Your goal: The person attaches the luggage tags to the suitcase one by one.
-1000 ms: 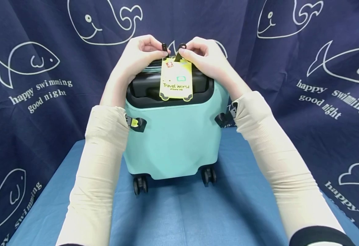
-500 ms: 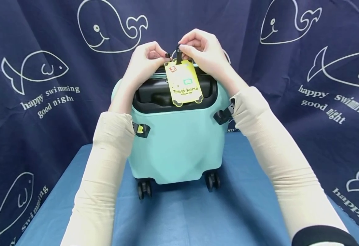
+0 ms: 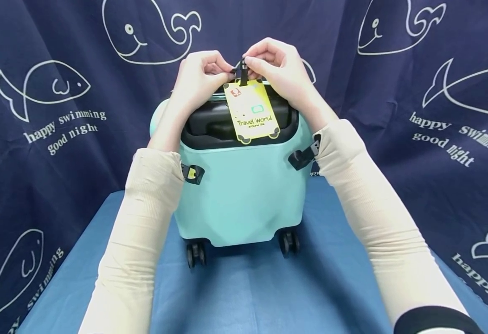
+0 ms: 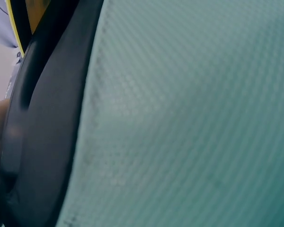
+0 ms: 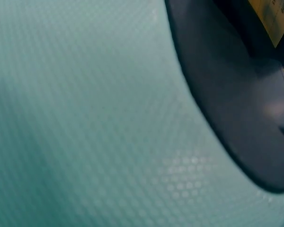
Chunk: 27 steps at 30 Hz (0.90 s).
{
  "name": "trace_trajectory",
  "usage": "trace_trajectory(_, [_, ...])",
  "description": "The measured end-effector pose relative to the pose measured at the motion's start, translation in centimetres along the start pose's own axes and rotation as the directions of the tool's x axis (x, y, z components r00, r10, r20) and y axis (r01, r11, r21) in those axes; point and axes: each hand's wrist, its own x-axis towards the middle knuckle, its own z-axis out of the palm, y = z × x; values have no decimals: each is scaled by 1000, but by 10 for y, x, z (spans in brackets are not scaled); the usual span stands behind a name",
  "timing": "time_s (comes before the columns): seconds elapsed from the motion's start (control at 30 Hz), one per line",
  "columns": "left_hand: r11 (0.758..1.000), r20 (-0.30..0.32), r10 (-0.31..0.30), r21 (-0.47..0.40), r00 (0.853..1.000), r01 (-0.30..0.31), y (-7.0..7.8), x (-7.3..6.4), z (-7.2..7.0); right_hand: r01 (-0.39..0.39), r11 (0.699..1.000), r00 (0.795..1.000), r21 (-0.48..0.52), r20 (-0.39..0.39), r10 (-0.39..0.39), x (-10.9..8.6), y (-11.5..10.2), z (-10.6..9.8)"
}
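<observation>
Both our left hand point(image 3: 202, 80) and right hand point(image 3: 280, 69) pinch the black strap point(image 3: 244, 75), from nine and three o'clock, though how it joins is unclear, with the yellow tag point(image 3: 252, 111) hanging at six o'clock before the turquoise suitcase point(image 3: 241, 195).

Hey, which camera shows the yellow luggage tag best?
The head view shows the yellow luggage tag best: nearly whole, with "Travel World" readable and its black strap in sight. The left wrist view has only a yellow-edged piece, apparently the tag's, at top left; the right wrist view, a cut-off part at top right.
</observation>
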Motion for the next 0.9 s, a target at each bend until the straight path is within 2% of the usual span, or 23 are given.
trace_trajectory(0.2, [996, -17, 16, 86, 1000, -15, 2, 0, 0, 6, 1000, 1000, -15, 7, -6, 2, 2, 0])
trace_trajectory(0.43, [994, -22, 42, 107, 999, -39, 5, -1, 3, 33, 998, 999, -55, 12, -32, 3, 4, -3])
trace_trajectory(0.57, [994, -24, 30, 105, 999, -27, 6, -1, 3, 6, 998, 1000, -65, 11, -5, 1, 0, -3])
trace_trajectory(0.7, [996, -18, 5, 93, 1000, -4, 8, 0, 2, -28, 992, 999, -125, 18, 31, -3, -5, -5])
trace_trajectory(0.9, [997, -17, -31, 71, 999, 32, 8, -1, 1, -21, 983, 999, -180, 43, 29, -5, -7, -4])
